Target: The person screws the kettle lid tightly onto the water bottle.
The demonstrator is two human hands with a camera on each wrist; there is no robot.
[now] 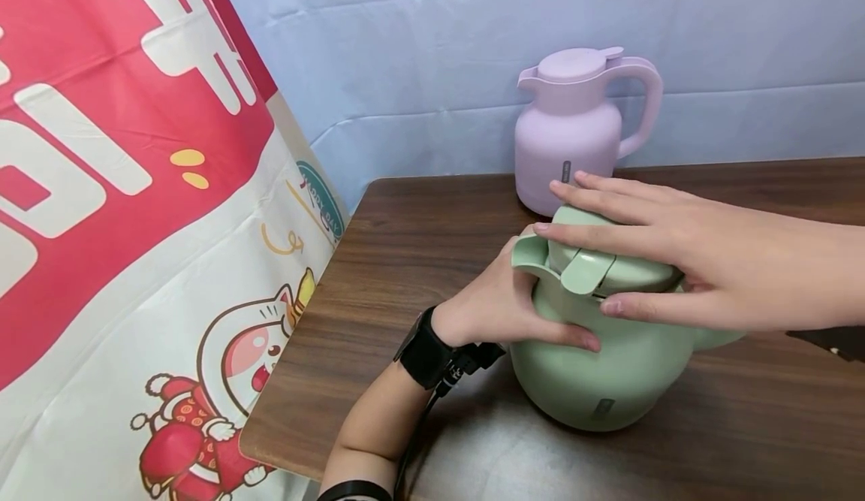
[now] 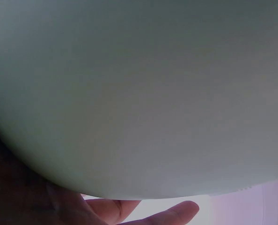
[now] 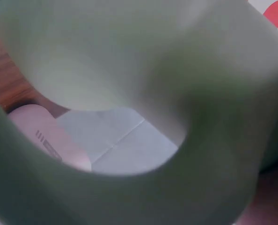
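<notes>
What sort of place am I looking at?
Probably a makeshift indoor filming corner: a creased blue sheet forms a backdrop behind the table, and a cartoon-printed sheet covers the view's left side.

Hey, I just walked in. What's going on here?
A person has both hands on a green jug that stands on a brown table. Their left hand grips its side, and their right hand lies over its lid. A purple jug stands behind it, in front of a pale blue backdrop.

1 round green jug (image 1: pixel 601 373) stands upright on the brown table (image 1: pixel 405 223), lid (image 1: pixel 635 274) on top.
</notes>
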